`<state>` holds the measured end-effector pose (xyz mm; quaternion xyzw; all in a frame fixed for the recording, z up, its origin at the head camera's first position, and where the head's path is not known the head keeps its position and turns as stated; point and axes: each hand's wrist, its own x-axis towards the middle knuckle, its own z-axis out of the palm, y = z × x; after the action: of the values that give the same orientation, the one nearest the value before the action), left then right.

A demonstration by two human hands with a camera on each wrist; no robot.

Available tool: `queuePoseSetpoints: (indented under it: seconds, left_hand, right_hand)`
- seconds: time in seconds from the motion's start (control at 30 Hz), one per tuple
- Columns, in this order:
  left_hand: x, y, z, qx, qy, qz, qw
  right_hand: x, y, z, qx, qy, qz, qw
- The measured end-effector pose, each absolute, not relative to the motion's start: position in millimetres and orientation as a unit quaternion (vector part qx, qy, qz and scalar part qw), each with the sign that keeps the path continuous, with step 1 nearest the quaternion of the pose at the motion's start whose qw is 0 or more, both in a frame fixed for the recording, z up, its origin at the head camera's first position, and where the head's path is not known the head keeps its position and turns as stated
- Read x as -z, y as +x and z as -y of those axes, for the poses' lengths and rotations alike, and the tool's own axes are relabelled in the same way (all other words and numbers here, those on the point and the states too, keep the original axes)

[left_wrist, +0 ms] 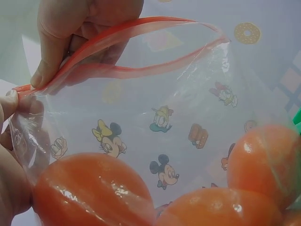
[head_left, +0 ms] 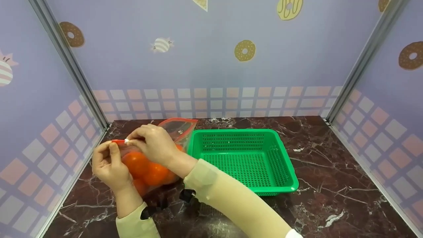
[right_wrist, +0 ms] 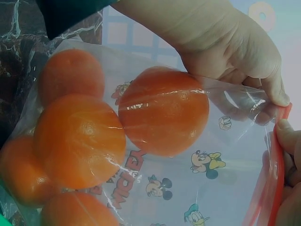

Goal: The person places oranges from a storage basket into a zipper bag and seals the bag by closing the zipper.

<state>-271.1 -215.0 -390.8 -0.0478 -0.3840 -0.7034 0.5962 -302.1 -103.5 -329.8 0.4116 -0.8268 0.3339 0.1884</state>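
Note:
A clear zip bag with a red zip strip and printed cartoon figures holds several oranges. My left hand pinches one end of the red zip strip between thumb and forefinger. Right beside it, my right hand pinches the same strip, near a small white piece. Past the right hand, the bag's mouth gapes in the left wrist view. The oranges lie low in the bag, partly hidden behind my right hand in the head view.
A green perforated plastic basket stands on the dark marbled tabletop, right of the bag. Patterned panels enclose the table at the back and both sides, with metal posts in the corners.

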Motion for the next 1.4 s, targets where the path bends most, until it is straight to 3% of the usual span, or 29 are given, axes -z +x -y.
queuePoseSetpoints:
  seconds: [1.4]
  left_hand:
    - [391,-270,214,0.715,-0.033,0.360,0.598]
  right_hand:
    - [338,-310,90,-0.342,0.415,0.824,0.179]
